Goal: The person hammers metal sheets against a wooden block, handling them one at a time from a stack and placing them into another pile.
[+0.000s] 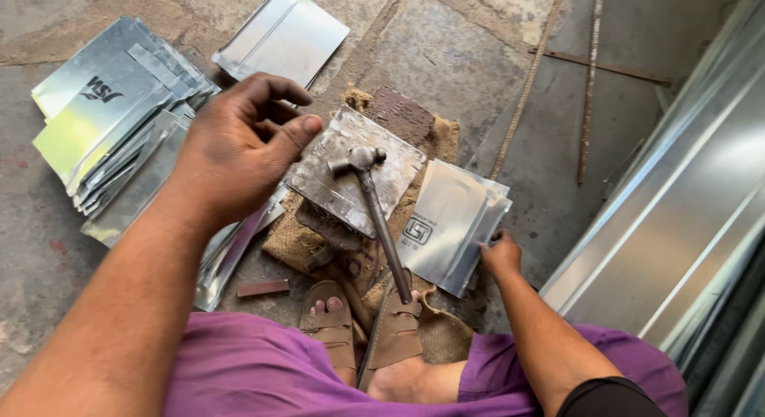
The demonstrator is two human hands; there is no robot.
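head | left hand (239,150) empty, fingers curled | right hand (500,255) grips sheet stack (450,222) | hammer (374,206) lying

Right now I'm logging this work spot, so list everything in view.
Shiny sheet-metal pieces: many, silver, stacked left.
Single folded sheet: one, silver, top.
Worn metal plate: one, grey, on burlap sacking.
Steel hammer: one, resting on plate.
Small sheet stack: few, silver, right of the plate.
Long metal channels: silver, right.
Sandals: two, brown.
Left hand: raised, holding nothing.
Right hand: on small stack.
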